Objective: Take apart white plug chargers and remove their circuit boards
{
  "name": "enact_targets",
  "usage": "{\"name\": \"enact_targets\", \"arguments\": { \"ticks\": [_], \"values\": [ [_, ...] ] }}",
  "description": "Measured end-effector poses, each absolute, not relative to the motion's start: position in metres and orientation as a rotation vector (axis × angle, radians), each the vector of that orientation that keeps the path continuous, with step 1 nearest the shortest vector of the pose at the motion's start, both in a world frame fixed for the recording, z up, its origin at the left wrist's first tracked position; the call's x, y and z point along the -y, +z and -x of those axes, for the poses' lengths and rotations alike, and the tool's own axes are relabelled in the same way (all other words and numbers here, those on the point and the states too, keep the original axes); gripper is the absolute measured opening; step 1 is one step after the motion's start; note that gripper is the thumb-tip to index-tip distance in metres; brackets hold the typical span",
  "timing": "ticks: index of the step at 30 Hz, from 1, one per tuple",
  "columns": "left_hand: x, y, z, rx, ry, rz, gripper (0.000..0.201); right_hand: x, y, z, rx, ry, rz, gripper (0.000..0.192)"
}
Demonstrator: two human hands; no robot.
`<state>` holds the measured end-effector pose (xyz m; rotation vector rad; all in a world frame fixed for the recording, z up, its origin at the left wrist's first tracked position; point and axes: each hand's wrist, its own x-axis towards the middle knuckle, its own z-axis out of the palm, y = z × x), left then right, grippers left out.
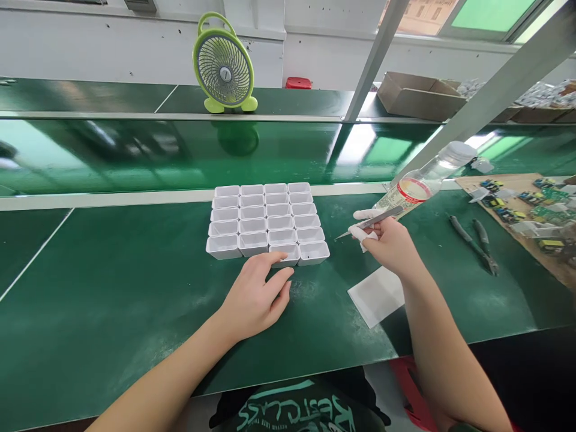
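The white tray [267, 222] of small square cups sits in the middle of the green table [112, 300], four cups across and five deep, all of them looking empty from here. My left hand [256, 294] rests palm down just in front of its near edge, fingers loosely curled, the index fingertip touching the rim of a near cup. My right hand [389, 243] is raised to the right of the tray, closed around metal tweezers [369, 223] whose tip points left toward it; my forefinger and thumb wear white finger cots. Behind this hand a clear bottle [420, 186] leans against a slanted metal post. A white cloth [375, 294] lies flat on the table below my right wrist.
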<state>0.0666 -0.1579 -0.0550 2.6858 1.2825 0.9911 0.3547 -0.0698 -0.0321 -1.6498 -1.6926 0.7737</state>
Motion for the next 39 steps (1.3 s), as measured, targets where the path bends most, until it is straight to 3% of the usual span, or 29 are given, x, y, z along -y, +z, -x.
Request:
{"name": "enact_targets", "arguments": {
  "ticks": [9,28,33,39],
  "values": [
    [0.159,-0.056,-0.067,-1.269,0.998,-2.688,0.026,0.072,-0.031,-0.353,1.715,0.704,1.618,0.057],
    [0.159,-0.054,-0.065,-1.259,0.967,-2.685,0.026,0.076,-0.024,-0.344,1.557,0.633,1.521,0.073],
    [0.159,-0.055,-0.066,-1.262,0.972,-2.684,0.026,0.076,-0.027,-0.346,1.598,0.59,1.514,0.069],
    [0.16,-0.055,-0.066,-1.259,0.982,-2.686,0.026,0.076,-0.03,-0.346,1.819,0.398,1.562,0.044]
  ]
}}
